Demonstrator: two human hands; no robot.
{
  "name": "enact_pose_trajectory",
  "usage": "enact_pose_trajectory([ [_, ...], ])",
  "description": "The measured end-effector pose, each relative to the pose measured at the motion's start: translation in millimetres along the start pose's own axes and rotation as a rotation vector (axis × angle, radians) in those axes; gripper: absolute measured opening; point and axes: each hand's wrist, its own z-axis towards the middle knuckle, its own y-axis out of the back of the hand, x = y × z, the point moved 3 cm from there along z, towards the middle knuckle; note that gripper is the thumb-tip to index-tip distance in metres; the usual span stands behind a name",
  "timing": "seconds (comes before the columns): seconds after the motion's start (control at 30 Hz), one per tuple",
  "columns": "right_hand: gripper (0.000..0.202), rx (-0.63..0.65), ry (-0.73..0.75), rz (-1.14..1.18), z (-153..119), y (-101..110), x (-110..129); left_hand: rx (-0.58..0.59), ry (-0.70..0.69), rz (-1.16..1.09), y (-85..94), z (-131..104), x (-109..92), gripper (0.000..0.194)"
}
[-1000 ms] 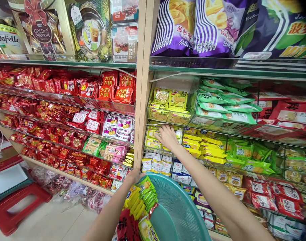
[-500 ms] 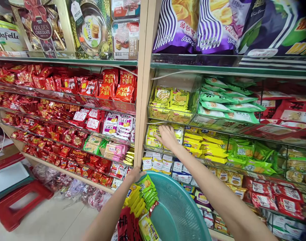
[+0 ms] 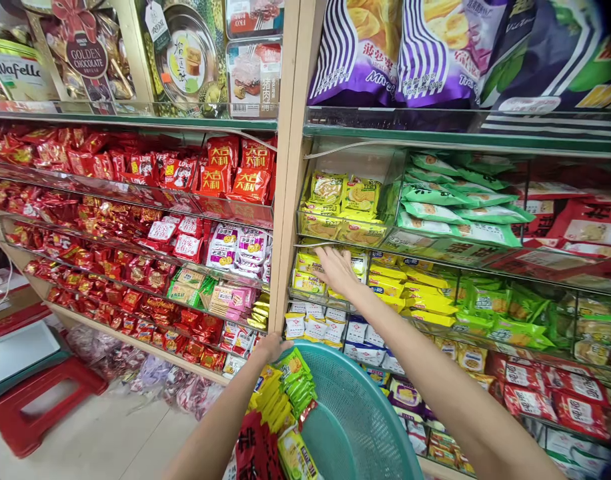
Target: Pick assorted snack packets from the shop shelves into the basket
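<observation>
My left hand [image 3: 271, 348] is closed on the rim of a teal plastic basket [image 3: 355, 363], at the basket's far left edge. Inside the basket lie green snack packets [image 3: 296, 381], yellow packets [image 3: 273, 403], a dark red packet [image 3: 255, 447] and a pale yellow packet [image 3: 298, 455]. My right hand [image 3: 336, 272] reaches over the front of a clear shelf bin, among small yellow biscuit packets [image 3: 309, 283]. Its fingers look apart and slightly bent, with nothing visible in them; the fingertips are partly hidden under the shelf above.
A wooden post [image 3: 287, 167] divides the shelving. Red candy packets [image 3: 175, 172] fill the left side. Above my right hand is a bin of yellow biscuits [image 3: 358, 195], beside green packets [image 3: 450, 193]. A red plastic stool [image 3: 28, 427] stands on the floor at left.
My right hand stays at the yellow biscuit bin; its fingers have shifted slightly and look a little more spread. The left hand and basket have hardly moved.
</observation>
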Motion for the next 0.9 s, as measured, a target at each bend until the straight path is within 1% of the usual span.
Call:
enact_pose_trajectory([
  [0.1,0.04,0.115,-0.004,0.005,9.5,0.1,-1.6,0.0,0.007,0.005,0.8,-1.0,-1.1,0.076],
  [0.2,0.036,0.203,-0.005,0.0,18.4,-1.5,-3.8,0.003,0.008,0.008,1.0,-1.0,-1.8,0.075],
  [0.27,0.034,0.225,-0.007,0.0,21.2,-1.9,-4.7,0.004,0.004,0.008,1.1,-1.4,-2.2,0.074],
  [0.33,0.033,0.215,-0.006,0.003,20.4,-0.8,-4.7,0.004,0.003,0.005,1.5,-2.3,-2.8,0.075],
  [0.4,0.033,0.173,0.01,-0.001,16.6,1.8,-3.8,0.004,0.003,0.001,2.1,-3.6,-3.5,0.075],
  [0.63,0.032,-0.057,0.084,-0.013,-0.3,9.1,-2.8,0.006,0.006,-0.001,2.6,-2.8,-3.3,0.073],
  [0.77,0.037,-0.19,0.144,-0.015,-10.6,9.6,0.0,-0.003,0.01,0.006,0.8,0.7,-0.6,0.071],
  [0.9,0.043,-0.319,0.208,-0.051,-27.8,12.8,6.1,-0.008,0.011,-0.001,-0.9,2.2,1.4,0.069],
])
